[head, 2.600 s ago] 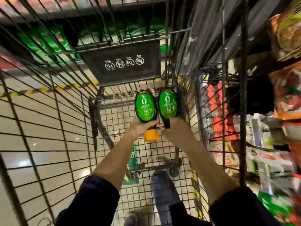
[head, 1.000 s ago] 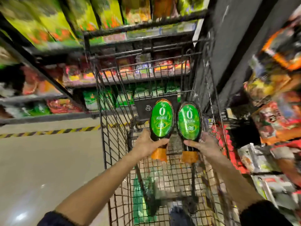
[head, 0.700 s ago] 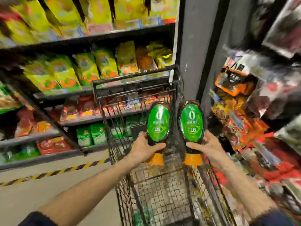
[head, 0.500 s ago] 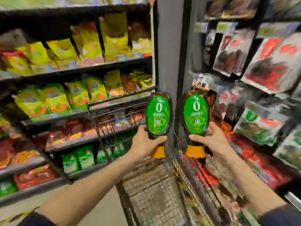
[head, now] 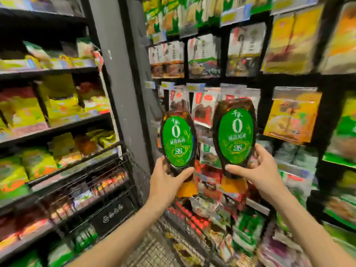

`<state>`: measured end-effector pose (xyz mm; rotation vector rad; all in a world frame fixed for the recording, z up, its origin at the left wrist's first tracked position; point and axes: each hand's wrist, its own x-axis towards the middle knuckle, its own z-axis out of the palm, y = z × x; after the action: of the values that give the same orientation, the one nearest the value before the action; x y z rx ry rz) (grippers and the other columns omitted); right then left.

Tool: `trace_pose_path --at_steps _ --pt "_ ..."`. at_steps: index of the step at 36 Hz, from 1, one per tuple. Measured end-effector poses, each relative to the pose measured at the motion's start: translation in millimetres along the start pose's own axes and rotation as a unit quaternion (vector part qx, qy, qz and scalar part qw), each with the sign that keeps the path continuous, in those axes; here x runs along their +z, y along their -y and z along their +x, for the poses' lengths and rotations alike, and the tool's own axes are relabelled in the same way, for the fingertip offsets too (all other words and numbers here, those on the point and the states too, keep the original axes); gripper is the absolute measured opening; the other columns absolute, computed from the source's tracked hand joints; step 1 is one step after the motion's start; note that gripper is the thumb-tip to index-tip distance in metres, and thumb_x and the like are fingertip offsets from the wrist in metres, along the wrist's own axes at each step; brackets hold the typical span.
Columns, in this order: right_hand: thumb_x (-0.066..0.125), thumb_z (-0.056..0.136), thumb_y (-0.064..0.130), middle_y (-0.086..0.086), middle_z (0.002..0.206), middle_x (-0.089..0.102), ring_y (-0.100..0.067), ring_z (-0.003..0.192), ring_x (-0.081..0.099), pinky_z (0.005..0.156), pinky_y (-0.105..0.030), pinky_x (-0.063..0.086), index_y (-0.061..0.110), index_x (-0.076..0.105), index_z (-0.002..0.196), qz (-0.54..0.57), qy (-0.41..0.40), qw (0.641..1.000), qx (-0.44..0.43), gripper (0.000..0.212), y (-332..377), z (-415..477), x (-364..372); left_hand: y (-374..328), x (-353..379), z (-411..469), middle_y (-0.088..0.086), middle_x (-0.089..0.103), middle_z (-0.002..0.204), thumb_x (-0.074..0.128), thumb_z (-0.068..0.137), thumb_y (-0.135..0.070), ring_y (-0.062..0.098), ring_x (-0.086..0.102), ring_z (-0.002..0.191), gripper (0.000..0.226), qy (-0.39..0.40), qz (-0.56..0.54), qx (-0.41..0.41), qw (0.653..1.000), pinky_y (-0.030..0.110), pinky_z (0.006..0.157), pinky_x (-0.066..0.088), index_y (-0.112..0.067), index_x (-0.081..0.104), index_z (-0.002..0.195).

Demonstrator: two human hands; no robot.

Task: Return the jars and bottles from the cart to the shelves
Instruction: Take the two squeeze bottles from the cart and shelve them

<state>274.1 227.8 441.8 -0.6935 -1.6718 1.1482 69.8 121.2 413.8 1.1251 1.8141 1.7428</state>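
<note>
left grip (head: pixel 166 181) holds bottle (head: pixel 178 140), right grip (head: pixel 259 170) second bottle (head: pixel 235 132), apart

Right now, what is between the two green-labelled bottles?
Only open air separates the left bottle and the right bottle. Through that gap the head view shows hanging red packets farther back.

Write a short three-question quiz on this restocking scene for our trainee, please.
1. True or false: the left hand holds the left sauce bottle cap down.
2. Fill in: the right hand grips the right sauce bottle near its ____ cap.
3. The wire cart stands: A) below the hands; B) on a shelf; C) behind the person.
Key: 1 true; 2 orange; 3 A.
</note>
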Motion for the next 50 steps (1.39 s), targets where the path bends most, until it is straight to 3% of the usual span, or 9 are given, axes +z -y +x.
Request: trace_pose_path --at_steps 4,8,11,16,23,29,32,40,50 --pt "0.086 0.043 0.035 0.006 0.115 0.062 -0.016 0.111 0.060 0.097 -0.034 0.046 0.031 0.053 0.104 -0.025 -0.058 0.998 -0.007 0.070 21.4 -26.5 -54.8 -22.1 48.6 -8.3 0.001 0.067 0.114 0.085 0.050 -0.052 0.008 0.065 0.102 0.089 0.043 -0.005 0.032 0.999 0.031 0.092 0.052 -0.015 0.046 0.121" --pt "0.086 0.040 0.041 0.007 0.121 0.059 -0.014 0.114 0.056 0.098 -0.035 0.045 0.025 0.051 0.118 -0.063 -0.126 0.990 -0.020 0.087 36.2 -56.0 -112.1 -47.0 100.9 -31.2 -0.005 0.064 0.114 0.084 0.058 -0.044 0.005 0.064 0.100 0.076 0.096 0.004 0.084 0.992 0.027 0.090 0.053 -0.024 0.046 0.120" --pt "0.084 0.044 0.032 0.002 0.116 0.062 -0.012 0.105 0.061 0.086 -0.019 0.051 0.025 0.052 0.110 -0.079 -0.165 0.983 -0.028 0.073 47.8 -84.0 -155.2 -66.7 142.0 -57.7 -0.007 0.063 0.114 0.084 0.060 -0.043 0.006 0.063 0.102 0.064 0.146 -0.012 0.119 0.982 0.031 0.091 0.053 -0.035 0.047 0.112" --pt "0.083 0.047 0.023 0.006 0.107 0.065 0.005 0.090 0.064 0.073 -0.008 0.049 0.017 0.054 0.109 -0.104 -0.219 0.969 -0.038 0.069 59.7 -142.9 -228.9 -96.0 210.9 -112.3 -0.021 0.060 0.106 0.083 0.061 -0.044 -0.017 0.056 0.097 0.074 0.194 -0.021 0.164 0.967 0.006 0.081 0.046 -0.027 0.044 0.121" --pt "0.088 0.032 0.055 0.010 0.097 0.071 -0.009 0.093 0.067 0.080 -0.023 0.053 0.026 0.057 0.097 -0.149 -0.313 0.938 -0.019 0.078 82.7 -240.1 -340.5 -134.7 308.7 -207.3 -0.021 0.061 0.109 0.084 0.063 -0.039 -0.013 0.058 0.096 0.065 0.287 -0.067 0.173 0.940 0.010 0.083 0.048 -0.036 0.044 0.114" --pt "0.083 0.046 0.024 0.004 0.099 0.068 -0.004 0.088 0.065 0.079 -0.018 0.052 0.025 0.055 0.096 -0.209 -0.399 0.892 -0.033 0.058 111.1 -323.7 -408.7 -163.6 388.7 -280.5 -0.021 0.063 0.109 0.086 0.059 -0.038 -0.017 0.059 0.090 0.078 0.388 -0.115 0.168 0.899 0.012 0.079 0.051 -0.025 0.045 0.124" --pt "0.085 0.047 0.029 0.006 0.102 0.067 -0.009 0.096 0.065 0.083 -0.022 0.052 0.031 0.056 0.098 -0.237 -0.443 0.864 -0.030 0.059 121.5 -359.4 -437.3 -180.3 419.8 -310.1 -0.024 0.064 0.105 0.084 0.055 -0.047 -0.006 0.062 0.099 0.080 0.429 -0.121 0.183 0.876 0.030 0.087 0.054 -0.028 0.046 0.123" --pt "0.084 0.050 0.021 0.016 0.096 0.070 0.002 0.092 0.065 0.076 -0.011 0.050 0.029 0.057 0.100 -0.283 -0.558 0.780 -0.018 0.058 155.8 -444.4 -491.8 -223.1 508.4 -395.7 -0.017 0.065 0.107 0.083 0.056 -0.049 0.003 0.062 0.103 0.082 0.525 -0.137 0.245 0.803 0.035 0.091 0.052 -0.021 0.046 0.124" --pt "0.090 0.039 0.039 0.008 0.100 0.071 -0.010 0.097 0.067 0.083 -0.025 0.054 0.032 0.060 0.098 -0.324 -0.685 0.653 -0.009 0.067 177.9 -508.0 -551.1 -259.0 624.2 -481.3 -0.014 0.067 0.109 0.084 0.050 -0.052 0.001 0.063 0.103 0.076 0.643 -0.222 0.237 0.694 0.036 0.092 0.052 -0.028 0.051 0.114"
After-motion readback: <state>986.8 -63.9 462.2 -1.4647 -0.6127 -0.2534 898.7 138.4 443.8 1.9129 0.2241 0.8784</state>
